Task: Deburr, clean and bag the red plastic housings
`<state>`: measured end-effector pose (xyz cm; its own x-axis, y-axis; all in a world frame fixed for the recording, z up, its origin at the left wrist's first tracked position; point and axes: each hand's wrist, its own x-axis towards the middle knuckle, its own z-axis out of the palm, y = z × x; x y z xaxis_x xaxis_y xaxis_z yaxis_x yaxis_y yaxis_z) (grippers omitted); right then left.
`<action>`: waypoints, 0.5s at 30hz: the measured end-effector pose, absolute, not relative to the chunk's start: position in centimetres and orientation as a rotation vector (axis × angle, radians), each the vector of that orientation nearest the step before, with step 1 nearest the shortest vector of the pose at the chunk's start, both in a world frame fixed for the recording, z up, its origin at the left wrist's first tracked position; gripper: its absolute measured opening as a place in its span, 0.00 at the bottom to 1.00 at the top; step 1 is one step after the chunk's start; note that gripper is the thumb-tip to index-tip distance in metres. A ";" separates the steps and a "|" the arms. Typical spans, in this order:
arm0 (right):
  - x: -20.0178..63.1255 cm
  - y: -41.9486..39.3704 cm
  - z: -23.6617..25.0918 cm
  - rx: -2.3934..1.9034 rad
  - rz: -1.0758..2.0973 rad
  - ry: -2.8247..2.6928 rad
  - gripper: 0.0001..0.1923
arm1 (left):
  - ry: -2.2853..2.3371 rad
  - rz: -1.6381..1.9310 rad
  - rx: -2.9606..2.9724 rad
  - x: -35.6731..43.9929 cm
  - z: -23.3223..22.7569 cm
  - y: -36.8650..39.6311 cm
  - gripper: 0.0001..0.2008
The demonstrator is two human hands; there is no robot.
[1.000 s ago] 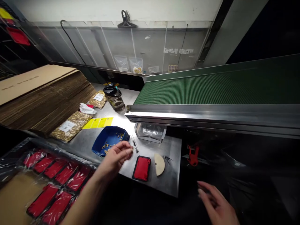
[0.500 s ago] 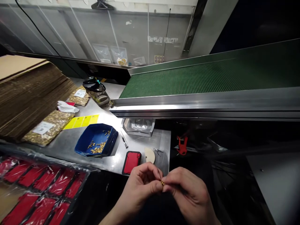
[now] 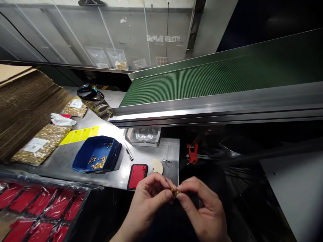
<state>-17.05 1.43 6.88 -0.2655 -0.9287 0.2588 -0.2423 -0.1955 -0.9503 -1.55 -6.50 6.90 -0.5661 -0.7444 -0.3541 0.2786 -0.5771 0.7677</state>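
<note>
Head view: both hands (image 3: 176, 205) pinch brass piece (image 3: 173, 190), past table edge (image 3: 176, 174).

Between my hands I pinch a tiny brass-gold piece (image 3: 173, 190). More gold bits speckle my deep blue tray (image 3: 111, 158). The flat part (image 3: 137, 175) is bright red with a black rim, and the wrapped parts (image 3: 37, 210) are the same red. The worktop (image 3: 75, 161) is dull silver-grey, the label strip (image 3: 80, 135) yellow, and the ribbed belt (image 3: 202, 82) dark green.
</note>
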 end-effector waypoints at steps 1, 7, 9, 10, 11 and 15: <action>-17.1 1.5 6.8 -1.335 -1.500 1.491 0.06 | -0.863 -2.164 0.920 -1.6 6.8 -6.5 0.10; -17.2 1.3 6.4 -1.334 -1.530 1.528 0.05 | -0.803 -2.245 0.979 -1.7 6.3 -6.3 0.13; -17.5 1.1 6.3 -1.337 -1.498 1.529 0.04 | -0.795 -2.276 0.982 -1.8 6.2 -6.3 0.15; -17.6 1.1 6.3 -1.340 -1.465 1.534 0.04 | -0.790 -2.282 0.985 -1.8 6.2 -6.3 0.16; -17.9 1.0 6.4 -1.354 -1.425 1.545 0.04 | -0.792 -2.284 0.989 -1.9 6.1 -6.3 0.18; -19.3 0.8 6.9 -1.518 -1.262 1.582 0.05 | -0.819 -2.328 1.015 -2.2 5.3 -6.4 0.26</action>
